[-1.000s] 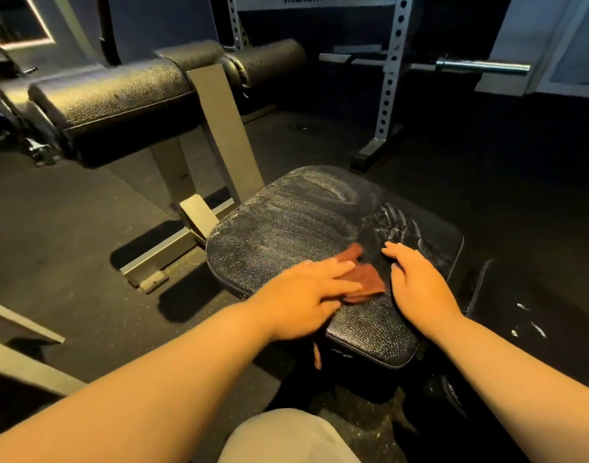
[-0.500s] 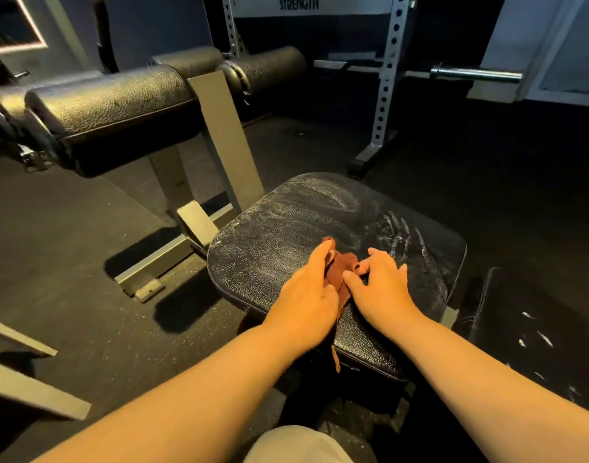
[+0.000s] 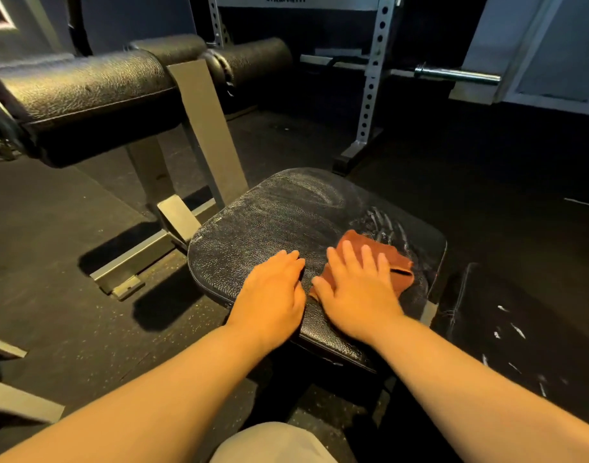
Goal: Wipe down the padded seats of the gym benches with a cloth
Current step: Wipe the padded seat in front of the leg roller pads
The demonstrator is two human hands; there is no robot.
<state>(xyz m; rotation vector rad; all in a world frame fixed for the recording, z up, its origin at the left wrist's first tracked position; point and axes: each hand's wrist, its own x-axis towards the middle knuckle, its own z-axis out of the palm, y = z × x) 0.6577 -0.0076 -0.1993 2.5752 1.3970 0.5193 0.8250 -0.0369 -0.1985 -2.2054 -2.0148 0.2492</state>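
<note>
A black padded seat (image 3: 279, 215) streaked with white chalk fills the middle of the view. A reddish-brown cloth (image 3: 400, 262) lies on its right half, next to a chalk handprint. My right hand (image 3: 356, 292) presses flat on the cloth with fingers spread, covering most of it. My left hand (image 3: 273, 292) rests palm down on the bare seat just left of the cloth, fingers together, holding nothing. A second dark pad (image 3: 520, 329) with chalk flecks sits lower right.
Long black roller pads (image 3: 86, 91) on a grey steel frame (image 3: 206, 128) stand at the left. A white perforated rack upright (image 3: 370, 81) and a barbell end (image 3: 457, 75) are behind. Rubber floor surrounds the seat. My knee (image 3: 273, 442) shows at the bottom.
The cloth went from under my left hand to under my right hand, which has spread it flat and slid it to the right. My left hand has come off it onto bare seat.
</note>
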